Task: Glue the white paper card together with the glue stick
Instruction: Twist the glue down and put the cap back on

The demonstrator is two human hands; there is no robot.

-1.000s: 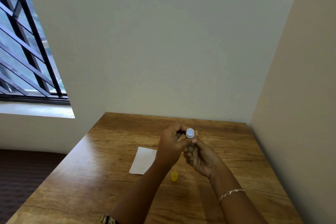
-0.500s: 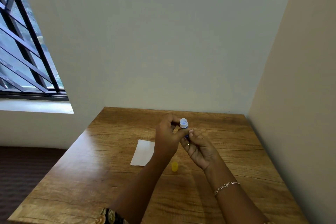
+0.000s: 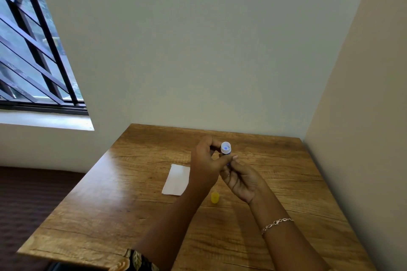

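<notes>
Wooden table [image 3: 136, 211] fills the bottom of the view, tucked into a corner between two plain walls. Both hands are held up above the middle of it.

Next biggest is the white paper card [image 3: 176, 179]. It lies flat on the table, down and to the left of the left hand [image 3: 206, 164]. Part of it is hidden behind that hand. Its long side runs away from the person, toward the back wall. Nothing is touching it.

The left hand and the right hand [image 3: 241, 179] are close together, almost touching. Each is gripping the glue stick [image 3: 225, 148]. The left hand wraps its fingers around the upper part. The right hand pinches the bottom end from below. I think the right hand is turning the bottom to push the glue up, but I cannot be sure.

The glue stick stands nearly straight up, with its open top facing the camera. A bit of blue shows inside the white rim.

Smallest is the yellow cap [image 3: 215, 197]. It sits on the table just under both hands, near the card's right edge.

To put glue on, the stick must tip over and go down and left to the card. The left hand is nearer to the card.
</notes>
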